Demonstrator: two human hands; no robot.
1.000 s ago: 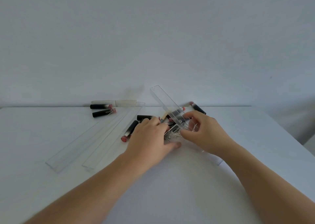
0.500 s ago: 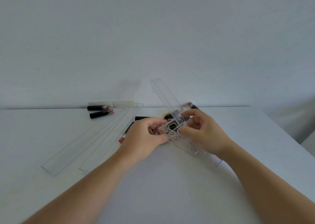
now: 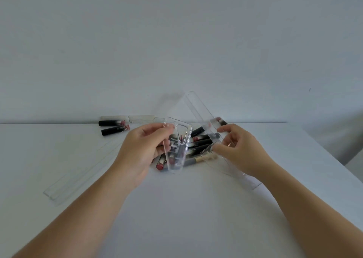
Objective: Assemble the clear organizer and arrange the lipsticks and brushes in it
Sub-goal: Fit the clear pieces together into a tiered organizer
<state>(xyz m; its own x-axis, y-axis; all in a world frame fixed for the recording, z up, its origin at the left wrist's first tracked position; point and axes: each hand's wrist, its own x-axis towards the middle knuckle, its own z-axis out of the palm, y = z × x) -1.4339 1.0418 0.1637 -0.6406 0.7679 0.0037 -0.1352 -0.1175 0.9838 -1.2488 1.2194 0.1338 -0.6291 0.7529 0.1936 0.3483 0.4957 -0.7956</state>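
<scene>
My left hand (image 3: 141, 151) holds a short clear organizer panel (image 3: 177, 145) with a loop-shaped cutout, raised upright above the table. My right hand (image 3: 238, 149) pinches the near part of a long clear strip (image 3: 198, 108) that slants up and away to the left. Between and behind my hands lies a pile of black lipsticks and brushes (image 3: 200, 140); one lipstick with a red tip (image 3: 160, 165) shows below the panel. Two more black lipsticks (image 3: 113, 129) lie at the back left.
Two long clear strips (image 3: 78, 175) lie side by side on the white table (image 3: 176, 218), running diagonally at my left. A pale tube (image 3: 125, 118) lies against the wall at the back. The table's right edge (image 3: 334, 165) falls away near my right forearm.
My hands have moved apart. The left hand has lifted the short clear panel out of the pile and turned it upright; the right hand keeps hold of the long strip.
</scene>
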